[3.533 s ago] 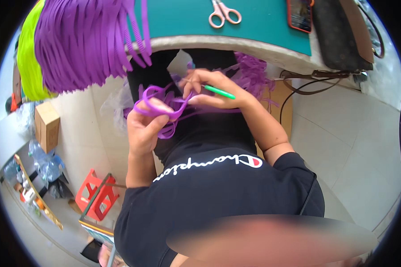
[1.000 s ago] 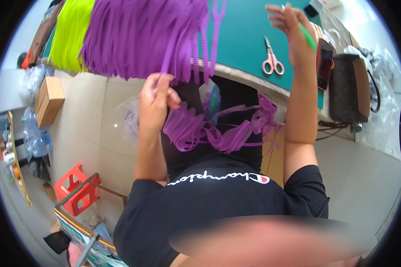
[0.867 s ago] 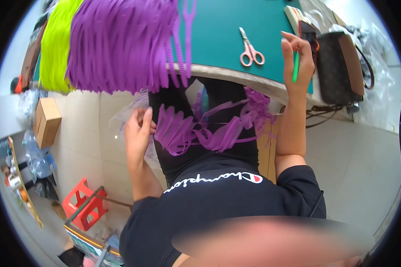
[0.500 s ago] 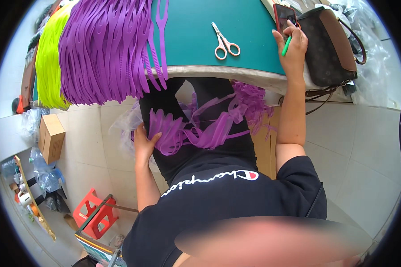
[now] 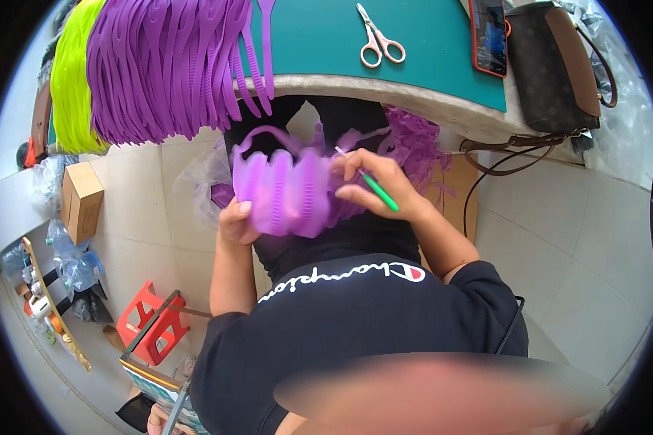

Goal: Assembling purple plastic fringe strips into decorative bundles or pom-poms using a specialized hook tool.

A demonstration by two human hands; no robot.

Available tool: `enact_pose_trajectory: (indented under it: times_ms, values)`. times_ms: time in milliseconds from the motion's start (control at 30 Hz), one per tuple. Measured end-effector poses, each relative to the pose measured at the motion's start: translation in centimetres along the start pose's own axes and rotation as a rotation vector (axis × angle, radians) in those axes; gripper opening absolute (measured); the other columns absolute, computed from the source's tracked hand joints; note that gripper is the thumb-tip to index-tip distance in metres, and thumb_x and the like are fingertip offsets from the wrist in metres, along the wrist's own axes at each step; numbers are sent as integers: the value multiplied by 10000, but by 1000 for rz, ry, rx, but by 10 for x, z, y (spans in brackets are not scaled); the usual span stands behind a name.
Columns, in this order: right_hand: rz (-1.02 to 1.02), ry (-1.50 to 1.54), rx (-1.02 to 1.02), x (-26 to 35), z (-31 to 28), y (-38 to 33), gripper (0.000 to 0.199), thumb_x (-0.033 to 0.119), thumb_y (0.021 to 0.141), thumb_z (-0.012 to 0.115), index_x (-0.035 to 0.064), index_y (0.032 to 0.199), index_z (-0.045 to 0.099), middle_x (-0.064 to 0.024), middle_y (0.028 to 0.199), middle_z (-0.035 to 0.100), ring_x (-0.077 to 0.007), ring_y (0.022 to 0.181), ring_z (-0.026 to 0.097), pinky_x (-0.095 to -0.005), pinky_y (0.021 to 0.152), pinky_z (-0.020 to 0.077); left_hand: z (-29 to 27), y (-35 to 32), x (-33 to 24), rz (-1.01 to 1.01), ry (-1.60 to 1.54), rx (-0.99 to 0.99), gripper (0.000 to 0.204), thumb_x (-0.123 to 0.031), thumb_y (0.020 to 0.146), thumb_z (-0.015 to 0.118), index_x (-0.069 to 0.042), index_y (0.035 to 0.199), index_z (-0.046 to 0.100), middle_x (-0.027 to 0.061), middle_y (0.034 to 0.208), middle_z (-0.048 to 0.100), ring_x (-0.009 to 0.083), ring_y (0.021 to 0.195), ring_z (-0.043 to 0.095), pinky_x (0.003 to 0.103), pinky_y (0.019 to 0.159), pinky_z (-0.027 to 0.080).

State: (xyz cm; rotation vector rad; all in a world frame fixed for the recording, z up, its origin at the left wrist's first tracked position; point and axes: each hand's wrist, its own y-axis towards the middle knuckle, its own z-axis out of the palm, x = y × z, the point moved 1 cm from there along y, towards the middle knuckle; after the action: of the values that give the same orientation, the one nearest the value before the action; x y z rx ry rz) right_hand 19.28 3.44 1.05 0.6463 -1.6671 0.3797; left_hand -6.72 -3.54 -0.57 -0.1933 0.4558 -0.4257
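Over my lap I hold up a purple moulded strap sheet (image 5: 283, 194), soft and see-through, with ribbed bands; motion blurs it. My left hand (image 5: 238, 223) is closed on its left edge, the thumb on top. At its right side is my right hand (image 5: 388, 181), fingers curled around a slim green-handled tool (image 5: 380, 193) with a thin pale tip. The tool's exact kind is not clear. Whether the right fingertips touch the sheet is hard to tell because of blur. More purple trimmings (image 5: 417, 138) hang in a heap between my lap and the table.
On the green-topped table (image 5: 312, 51), purple straps (image 5: 167, 72) and yellow-green straps (image 5: 72, 80) drape over the left edge. Scissors (image 5: 376, 43), a red-cased phone (image 5: 489, 36) and a brown handbag (image 5: 555, 72) lie farther right. A cardboard box (image 5: 83, 203) and red stool (image 5: 152, 322) stand left.
My right hand has left the phone and come down to my lap with the green tool. My left hand has lifted the purple sheet. The view has shifted slightly.
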Motion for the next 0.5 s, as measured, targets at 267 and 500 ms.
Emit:
enact_pose_trajectory:
  times_ms: [267, 500]
  values:
    - [45, 496, -181, 29, -15, 7, 329, -19, 783, 730, 94, 806, 422, -12, 784, 495, -86, 726, 462, -225, 672, 389, 62, 30, 21, 299, 551, 37, 380, -187, 968, 482, 31, 1279, 467, 115, 1194, 570, 180, 1081, 562, 320, 942, 421]
    - [-26, 116, -216, 30, -30, 13, 310, -33, 797, 717, 59, 772, 421, -81, 841, 594, -101, 741, 521, -222, 665, 429, 56, 55, 28, -192, 137, -12, 484, -156, 882, 605, 27, 1299, 441, 127, 1206, 571, 220, 1118, 570, 364, 978, 443]
